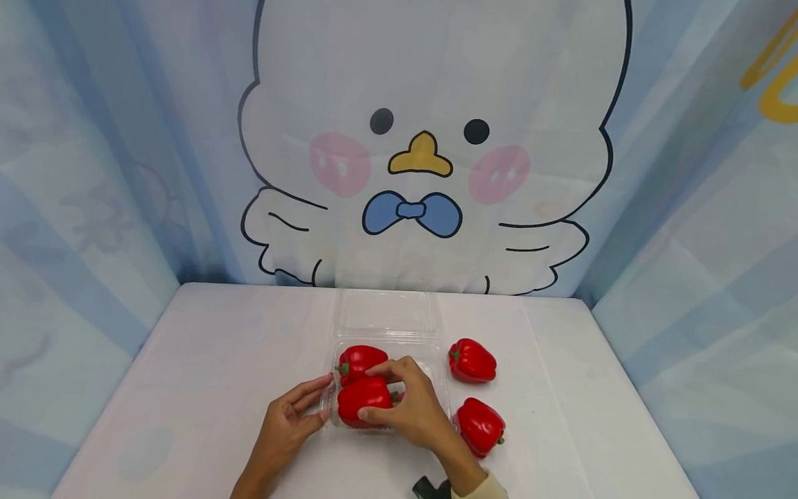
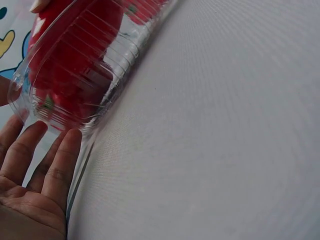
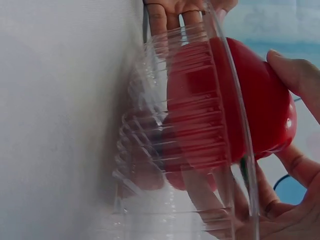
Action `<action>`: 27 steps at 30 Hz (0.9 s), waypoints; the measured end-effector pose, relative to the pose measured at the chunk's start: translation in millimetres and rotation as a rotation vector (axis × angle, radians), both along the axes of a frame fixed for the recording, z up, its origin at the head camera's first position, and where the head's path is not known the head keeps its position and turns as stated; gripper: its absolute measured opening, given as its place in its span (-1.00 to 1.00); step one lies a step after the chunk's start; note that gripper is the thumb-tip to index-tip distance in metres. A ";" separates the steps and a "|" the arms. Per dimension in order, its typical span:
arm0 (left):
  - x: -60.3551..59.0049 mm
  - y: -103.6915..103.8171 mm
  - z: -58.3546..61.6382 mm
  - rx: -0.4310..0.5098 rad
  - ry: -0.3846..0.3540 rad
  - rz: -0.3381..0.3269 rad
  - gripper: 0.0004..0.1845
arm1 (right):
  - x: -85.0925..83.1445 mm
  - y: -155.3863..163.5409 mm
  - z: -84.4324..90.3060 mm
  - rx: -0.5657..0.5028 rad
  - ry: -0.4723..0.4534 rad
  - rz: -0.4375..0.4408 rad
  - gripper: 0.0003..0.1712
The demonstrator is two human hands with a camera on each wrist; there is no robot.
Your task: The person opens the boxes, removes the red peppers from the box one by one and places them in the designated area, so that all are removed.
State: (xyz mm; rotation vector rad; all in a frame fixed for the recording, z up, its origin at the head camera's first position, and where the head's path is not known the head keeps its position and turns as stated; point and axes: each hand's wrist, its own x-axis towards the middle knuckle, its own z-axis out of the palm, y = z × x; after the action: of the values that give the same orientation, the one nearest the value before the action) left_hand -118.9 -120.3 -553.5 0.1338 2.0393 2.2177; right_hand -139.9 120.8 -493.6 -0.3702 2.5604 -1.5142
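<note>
A clear plastic clamshell box (image 1: 438, 355) lies open on the white table, its lid (image 1: 386, 312) folded back. Two red bell peppers are in it. My right hand (image 1: 380, 394) grips the nearer pepper (image 1: 360, 400) from above, thumb at its front and fingers over its back; in the right wrist view this pepper (image 3: 260, 100) sits just over the box rim (image 3: 235, 125). The other pepper (image 1: 361, 359) lies behind it. My left hand (image 1: 318, 398) touches the box's left wall with straight fingers (image 2: 60, 160).
Two more red peppers lie on the table right of the box, one farther back (image 1: 472, 361) and one nearer (image 1: 480, 426). Printed fabric walls (image 1: 93, 173) close in the table on the left, back and right.
</note>
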 end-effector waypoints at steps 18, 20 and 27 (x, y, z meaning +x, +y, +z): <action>-0.2 0.9 -2.0 0.001 0.069 -0.019 -0.45 | 3.5 15.1 16.7 -0.025 0.016 -0.024 -0.40; -0.2 1.2 -1.9 -0.001 0.060 -0.016 -0.45 | 3.1 16.9 18.7 -0.023 0.026 -0.029 -0.40; -0.3 1.0 -2.4 -0.005 0.058 -0.017 -0.44 | 0.2 22.9 27.2 -0.024 0.062 -0.044 -0.42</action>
State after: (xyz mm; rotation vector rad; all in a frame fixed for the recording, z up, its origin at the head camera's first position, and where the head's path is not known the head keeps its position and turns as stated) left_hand -119.2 -119.3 -556.0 0.2169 2.0649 2.2245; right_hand -139.6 143.6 -466.4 -0.3720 2.6161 -1.5733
